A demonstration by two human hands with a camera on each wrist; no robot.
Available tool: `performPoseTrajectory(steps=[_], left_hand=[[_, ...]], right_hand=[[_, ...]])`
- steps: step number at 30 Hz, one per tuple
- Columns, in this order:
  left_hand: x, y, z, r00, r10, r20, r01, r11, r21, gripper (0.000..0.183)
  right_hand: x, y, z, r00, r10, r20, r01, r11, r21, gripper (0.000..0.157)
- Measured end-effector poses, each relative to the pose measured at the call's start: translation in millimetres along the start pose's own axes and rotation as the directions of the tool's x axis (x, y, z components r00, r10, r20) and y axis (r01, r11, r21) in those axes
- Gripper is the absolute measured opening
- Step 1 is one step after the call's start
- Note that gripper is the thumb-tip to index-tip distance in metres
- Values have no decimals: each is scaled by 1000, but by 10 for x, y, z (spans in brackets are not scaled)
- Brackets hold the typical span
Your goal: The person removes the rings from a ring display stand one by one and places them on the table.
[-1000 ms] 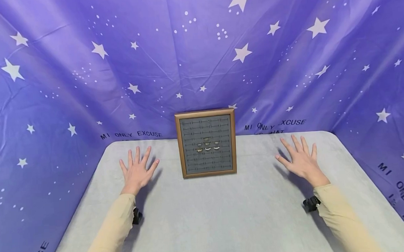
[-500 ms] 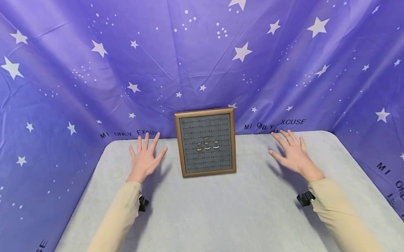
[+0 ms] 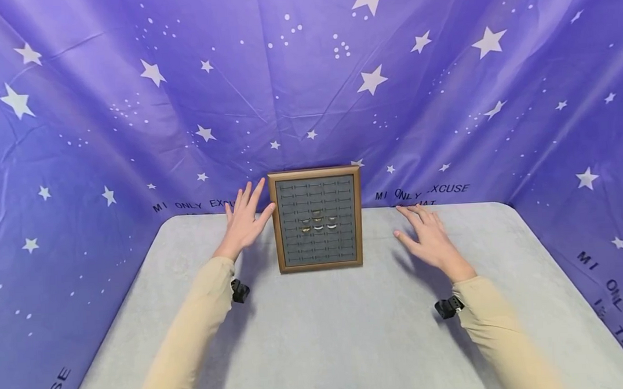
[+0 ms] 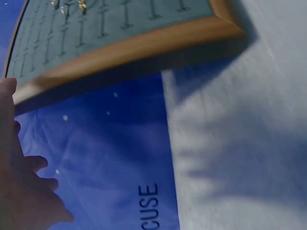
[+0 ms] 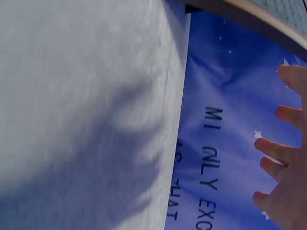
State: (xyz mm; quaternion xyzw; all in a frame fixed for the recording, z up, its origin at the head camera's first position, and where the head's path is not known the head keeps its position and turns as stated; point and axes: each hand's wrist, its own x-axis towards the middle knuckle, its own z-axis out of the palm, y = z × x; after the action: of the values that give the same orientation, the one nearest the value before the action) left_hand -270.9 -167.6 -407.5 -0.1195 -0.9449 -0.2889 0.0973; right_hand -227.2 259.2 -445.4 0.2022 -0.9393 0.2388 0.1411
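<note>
The left hand [image 3: 244, 223] is held wide, its fingers extended and its thumb spread toward the wood-framed ring display board [image 3: 320, 266], which is stood on edge just to its right; nothing is grasped, and whether the frame is touched by the thumb or fingertips cannot be told. The right hand [image 3: 432, 242] is likewise held open and without a load, its fingers extended but set closer together, its thumb apart; it is separated from the board, which is placed to its left. Between the two hands, seven rings [image 3: 318, 228] are seated in the board's grey slotted panel, arranged as one above two rows of three. Below both hands, the pale grey surface [image 3: 322, 327] is crossed by their shadows. Beyond them, a purple star-printed curtain [image 3: 318, 113] is hung.
</note>
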Motion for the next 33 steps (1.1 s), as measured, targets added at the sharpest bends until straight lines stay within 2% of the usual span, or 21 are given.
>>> performPoseTrajectory(steps=[4,7,12,17,20,23,29,31,33], left_hand=[[58,52,18,1000,10,12,-9,994,-105,70],[83,54,46,1000,22,10,-19,968,-250,70],[100,38,113,1000,21,-2,-19,872,-489,74],[118,8,178,999,16,-29,-30,793,-608,75],[127,-10,208,999,25,-22,-33,731,-682,77],[120,-15,222,999,32,-4,-25,679,-733,79],[76,8,231,1000,16,5,-6,595,-804,82],[44,53,214,1000,19,-11,-20,570,-821,82],[7,110,193,999,29,-31,-42,559,-828,83]], right_hand=[[41,-84,50,1000,-13,-3,13,999,32,60],[68,-155,76,1000,-16,-2,16,998,53,59],[120,-273,110,1000,-28,-13,29,996,79,60],[155,-383,134,998,-50,-41,54,993,109,58],[179,-452,149,997,-58,-52,64,990,126,58],[219,-523,172,995,-74,-68,83,986,144,58],[319,-669,239,987,-116,-114,135,975,177,52],[351,-716,259,985,-123,-125,146,971,191,51],[378,-759,278,984,-128,-126,152,967,204,50]])
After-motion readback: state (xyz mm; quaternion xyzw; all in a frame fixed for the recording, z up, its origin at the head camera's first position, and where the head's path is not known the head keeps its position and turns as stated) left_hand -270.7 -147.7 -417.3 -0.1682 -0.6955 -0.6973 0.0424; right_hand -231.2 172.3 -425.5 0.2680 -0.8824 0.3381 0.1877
